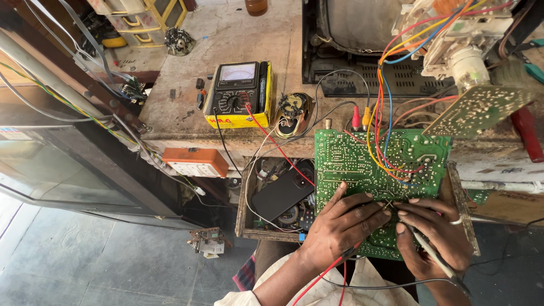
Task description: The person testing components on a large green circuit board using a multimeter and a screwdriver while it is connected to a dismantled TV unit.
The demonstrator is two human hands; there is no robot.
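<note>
Two hands on the green circuit board [362, 170]: left hand [340, 224] pinching a red probe [326, 272], right hand [433, 232] pinching a black probe [436, 258], tips meeting between them.

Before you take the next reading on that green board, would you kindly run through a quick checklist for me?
1. Left hand rests on the green circuit board: ok.
2. Right hand holds a probe, tip on the board: ok.
3. Both tips on separate solder points: cannot tell, too small.
4. Analog multimeter face in view on the bench: ok.
5. Dial setting: cannot tell.
6. Coloured wires drape across the board near the hands: not ok.
</note>
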